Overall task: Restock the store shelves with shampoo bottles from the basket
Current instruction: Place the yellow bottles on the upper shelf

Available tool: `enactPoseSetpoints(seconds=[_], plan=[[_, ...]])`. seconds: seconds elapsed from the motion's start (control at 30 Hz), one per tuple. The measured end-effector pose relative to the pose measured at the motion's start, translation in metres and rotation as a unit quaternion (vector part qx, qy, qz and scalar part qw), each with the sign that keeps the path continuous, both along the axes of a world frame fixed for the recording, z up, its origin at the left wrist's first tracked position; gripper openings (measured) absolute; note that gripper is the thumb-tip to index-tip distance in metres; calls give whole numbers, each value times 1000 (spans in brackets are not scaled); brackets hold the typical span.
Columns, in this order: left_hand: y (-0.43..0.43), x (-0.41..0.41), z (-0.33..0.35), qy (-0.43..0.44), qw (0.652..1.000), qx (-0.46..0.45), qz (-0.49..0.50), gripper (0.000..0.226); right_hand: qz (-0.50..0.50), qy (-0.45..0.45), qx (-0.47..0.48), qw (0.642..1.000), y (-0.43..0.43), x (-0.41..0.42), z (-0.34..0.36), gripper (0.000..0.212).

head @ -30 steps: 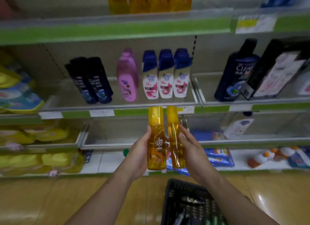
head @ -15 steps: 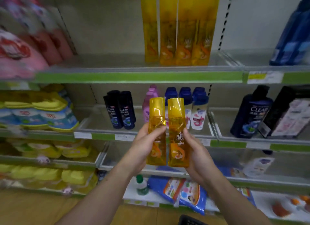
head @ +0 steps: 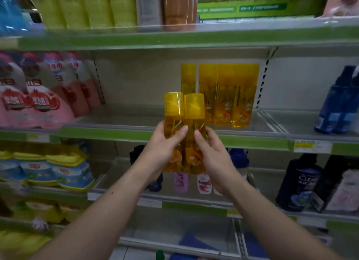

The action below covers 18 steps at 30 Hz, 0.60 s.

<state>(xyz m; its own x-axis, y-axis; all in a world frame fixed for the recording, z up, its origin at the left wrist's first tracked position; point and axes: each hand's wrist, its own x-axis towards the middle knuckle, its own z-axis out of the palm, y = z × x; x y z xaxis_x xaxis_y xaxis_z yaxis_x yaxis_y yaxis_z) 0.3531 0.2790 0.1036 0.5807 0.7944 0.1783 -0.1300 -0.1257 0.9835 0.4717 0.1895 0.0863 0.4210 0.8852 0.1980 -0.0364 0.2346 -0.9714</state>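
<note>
Shampoo bottles (head: 173,108): two yellow, upright, touching, before the middle shelf (head: 108,132); lower halves hidden by hands.
Left hand (head: 161,153): fingers grip the 9 o'clock bottle.
Right hand (head: 213,157): fingers grip the 3 o'clock one.

Both hands (head: 161,153) (head: 213,158) hold two yellow bottles (head: 184,112) upright together.

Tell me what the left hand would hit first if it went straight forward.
Probably the green shelf edge, level with the left hand; its bottle points at the gap just left of the yellow row. Depth is unclear.
</note>
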Motion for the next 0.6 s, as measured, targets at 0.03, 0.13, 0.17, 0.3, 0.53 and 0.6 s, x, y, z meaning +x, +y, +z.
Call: enactPoseSetpoints(seconds=[0.03, 0.13, 0.17, 0.3, 0.53, 0.6], plan=[[9, 2, 7, -4, 1000, 9, 1, 51, -2, -8, 3, 1000, 7, 1, 9, 27], [35, 8, 27, -12, 1000, 19, 4, 48, -18, -12, 11, 1000, 31, 4, 33, 42], [43, 10, 34, -13, 1000, 16, 0, 47, -25, -15, 15, 999, 39, 5, 41, 39], [75, 16, 59, -19, 999, 29, -5, 43, -77, -70, 17, 994, 70, 11, 62, 50], [119, 26, 69, -47, 996, 53, 50, 29, -210, -221, 28, 952, 110, 13, 77, 68], [130, 30, 64, -37, 995, 69, 54, 34, -235, -233, 22, 943, 119, 16, 76, 50]])
